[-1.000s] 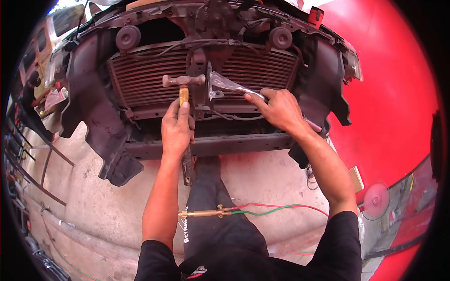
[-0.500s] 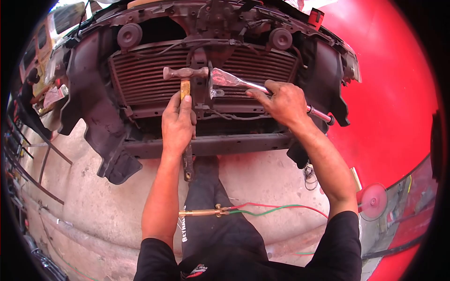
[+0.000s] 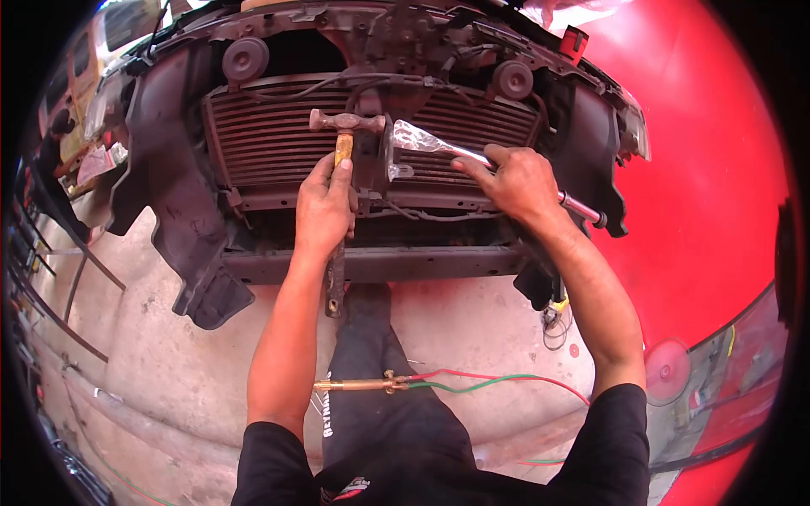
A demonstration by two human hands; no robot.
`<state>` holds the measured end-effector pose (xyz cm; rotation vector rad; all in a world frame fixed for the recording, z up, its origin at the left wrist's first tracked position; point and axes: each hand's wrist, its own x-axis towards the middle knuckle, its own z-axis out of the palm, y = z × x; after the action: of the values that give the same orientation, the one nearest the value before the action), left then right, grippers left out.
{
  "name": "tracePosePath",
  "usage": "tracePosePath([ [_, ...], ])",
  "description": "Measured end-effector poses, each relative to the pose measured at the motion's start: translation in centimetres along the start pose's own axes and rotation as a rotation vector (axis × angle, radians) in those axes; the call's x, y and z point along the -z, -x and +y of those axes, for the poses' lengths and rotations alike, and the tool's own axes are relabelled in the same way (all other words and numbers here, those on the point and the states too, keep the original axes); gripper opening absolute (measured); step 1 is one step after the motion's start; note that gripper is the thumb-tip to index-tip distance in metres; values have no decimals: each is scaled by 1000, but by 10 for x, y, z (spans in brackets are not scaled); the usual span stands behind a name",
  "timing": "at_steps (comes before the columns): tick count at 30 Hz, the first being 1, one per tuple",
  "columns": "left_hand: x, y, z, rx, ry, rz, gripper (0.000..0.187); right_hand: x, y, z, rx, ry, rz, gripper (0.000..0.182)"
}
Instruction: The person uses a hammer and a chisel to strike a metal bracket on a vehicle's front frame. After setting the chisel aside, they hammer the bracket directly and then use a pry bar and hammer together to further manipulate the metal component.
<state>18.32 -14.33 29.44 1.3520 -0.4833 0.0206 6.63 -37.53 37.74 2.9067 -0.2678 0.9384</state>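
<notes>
Had the metal bar [image 3: 417, 138] in place just beside the upright bracket [image 3: 390, 152] at the car front [image 3: 380, 265], with nothing visibly finished and the amount left impossible to tell. Looked bright and flared toward the tip, clamped in the right hand [image 3: 523, 185], with the hammer [image 3: 344, 123] gripped in the left hand [image 3: 324, 209].

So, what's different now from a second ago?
The left hand has raised the hammer a little against the slatted radiator. The right hand has also moved slightly up with the flat-bladed metal bar, so its blade sits a bit higher. Neither tool was picked up or let go. The brass torch lies much as before.
</notes>
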Motion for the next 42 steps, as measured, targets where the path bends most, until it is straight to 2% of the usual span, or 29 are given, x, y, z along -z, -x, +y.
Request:
tracePosePath([
  [5, -2, -7, -3, 12, 18, -43, 37, -2, -8, -2, 4, 28, -44, 70],
  [9, -3, -9, -1, -5, 18, 31, 34, -1, -13, -2, 6, 34, -51, 68],
  [11, 0, -9, -7, 20, -19, -31, 34, -3, -13, -2, 5, 29, -44, 68],
  [14, 10, -2, -14, 41, -94, -28, 39, -10, -9, -1, -4, 8, -38, 70],
  [17, 38, 35, -25, 88, -115, 50, 40, -13, 6, -3, -40, -42, -73, 69],
  [21, 96, 119, -62, 149, -259, 114, 39, -28, 56, 4, -179, -410, -125, 57],
  [23, 131, 174, -91, 311, -297, 59, 38, -50, 97, 15, -186, -556, -118, 52],
  [26, 159, 256, -121, 505, -355, 113, 38, -91, 174, 24, -301, -712, -253, 53],
  [28, 169, 300, -128, 630, -342, 168, 38, -114, 224, 21, -496, -803, -417, 57],
  [31, 160, 339, -128, 720, -304, 221, 38, -157, 306, 21, -695, -814, -517, 63],
  [33, 153, 344, -129, 721, -306, 174, 37, -176, 360, 17, -771, -839, -573, 65],
  [35, 138, 338, -131, 702, -321, 131, 37, -182, 412, 13, -1046, -949, -660, 66],
  [37, 122, 328, -143, 629, -337, 38, 37, -168, 449, 7, -1131, -1033, -686, 65],
  [42, 53, 301, -126, 677, -322, -206, 40, -131, 504, 1, -1321, -1189, -716, 64],
])
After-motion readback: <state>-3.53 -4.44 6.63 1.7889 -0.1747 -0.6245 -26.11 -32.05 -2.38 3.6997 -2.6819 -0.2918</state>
